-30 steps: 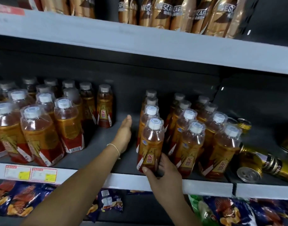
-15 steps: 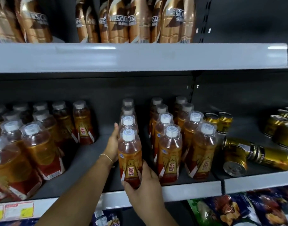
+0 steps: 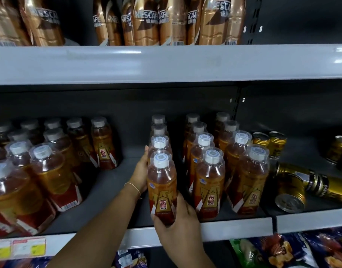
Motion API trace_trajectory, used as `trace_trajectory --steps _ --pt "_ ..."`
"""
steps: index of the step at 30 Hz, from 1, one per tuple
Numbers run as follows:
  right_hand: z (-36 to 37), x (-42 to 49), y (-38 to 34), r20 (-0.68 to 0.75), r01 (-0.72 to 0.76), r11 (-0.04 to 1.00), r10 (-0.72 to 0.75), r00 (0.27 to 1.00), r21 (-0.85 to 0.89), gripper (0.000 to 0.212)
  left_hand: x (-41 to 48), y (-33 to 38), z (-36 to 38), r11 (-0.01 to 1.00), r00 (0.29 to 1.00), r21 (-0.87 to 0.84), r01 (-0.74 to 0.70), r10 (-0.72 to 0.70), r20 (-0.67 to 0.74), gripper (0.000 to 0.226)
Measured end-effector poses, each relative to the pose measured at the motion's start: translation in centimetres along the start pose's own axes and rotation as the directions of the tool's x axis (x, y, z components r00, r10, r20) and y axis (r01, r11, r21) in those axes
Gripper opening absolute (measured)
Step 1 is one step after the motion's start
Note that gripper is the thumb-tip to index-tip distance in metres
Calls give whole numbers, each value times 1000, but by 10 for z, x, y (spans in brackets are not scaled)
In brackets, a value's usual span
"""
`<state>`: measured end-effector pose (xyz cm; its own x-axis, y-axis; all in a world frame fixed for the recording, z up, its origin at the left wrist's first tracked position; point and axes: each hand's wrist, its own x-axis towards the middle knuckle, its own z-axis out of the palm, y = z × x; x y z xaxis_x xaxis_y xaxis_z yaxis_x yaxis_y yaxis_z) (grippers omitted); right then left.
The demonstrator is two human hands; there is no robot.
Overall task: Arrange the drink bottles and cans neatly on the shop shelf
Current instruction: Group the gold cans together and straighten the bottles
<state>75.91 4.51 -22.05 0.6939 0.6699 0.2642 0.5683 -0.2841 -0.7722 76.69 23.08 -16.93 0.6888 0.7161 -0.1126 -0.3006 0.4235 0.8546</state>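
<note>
The right hand wraps its fingers and thumb round the base of the front bottle, which stands upright at the front edge of the middle shelf. The bottle holds amber drink under a white cap with a clear cover, and its orange and red label faces outward. The left hand, a thin bracelet on its wrist, lies flat with straight fingers against the left side of this bottle and the one behind it. These two head a single row of four like bottles running to the shelf's back. Just to the right stand two more rows of the same drink, apart from the held row by a narrow gap. Well to the left, across a bare strip of shelf, is a looser cluster of matching bottles. To the right of the rows two gold cans stand upright, and nearer the front toppled cans lie on their sides, one with its end facing out. The upper shelf carries bronze Nescafé bottles. Snack bags lie on the level below.
</note>
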Motion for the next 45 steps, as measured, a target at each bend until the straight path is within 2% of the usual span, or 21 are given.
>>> trace_trajectory --steps 2,4,7,11,15,19,24,27,29,32,36,41,45 --pt "-2 -2 0 -32 8 1000 -8 999 -28 96 -3 1 6 999 999 -41 31 -30 23 43" --pt "-4 -3 -1 -60 13 999 -16 998 -53 96 -4 0 10 993 996 -90 80 -75 57 56" --pt "-6 -5 1 -113 6 996 -15 993 -84 96 -4 -3 17 992 994 -84 95 -90 57 41" --pt "-7 -7 6 -129 -9 988 -10 992 -152 96 -1 -10 25 998 997 -23 64 -63 47 61" --pt "-8 -7 8 -175 -20 980 -15 985 -200 92 -2 -14 30 997 992 -16 80 -79 95 64" --pt "-14 -8 1 -113 7 985 -26 993 -170 96 0 -12 29 992 987 -47 118 -112 118 65" --pt "-26 -3 -6 -71 -8 968 -10 997 -251 94 -1 -14 30 998 998 -39 51 -50 37 59" --pt "-33 -2 -6 -53 -15 961 0 999 -277 88 -11 -9 28 991 996 -96 89 -87 16 59" --pt "-36 -3 -4 -60 16 943 -38 997 -332 83 -27 -11 25 984 991 -129 121 -113 68 67" --pt "-31 -6 3 -134 50 910 -115 984 -412 71 -54 -25 22 986 992 -125 114 -107 68 63" --pt "-30 -5 3 -173 79 914 -159 972 -398 67 -68 -41 27 990 997 -125 72 -70 18 61" --pt "-33 -2 2 -218 104 904 -209 953 -415 64 -69 -44 32 992 998 -113 51 -48 29 67" --pt "-36 -2 4 -170 99 916 -177 970 -388 61 -68 -46 33 992 998 -118 55 -54 12 67"
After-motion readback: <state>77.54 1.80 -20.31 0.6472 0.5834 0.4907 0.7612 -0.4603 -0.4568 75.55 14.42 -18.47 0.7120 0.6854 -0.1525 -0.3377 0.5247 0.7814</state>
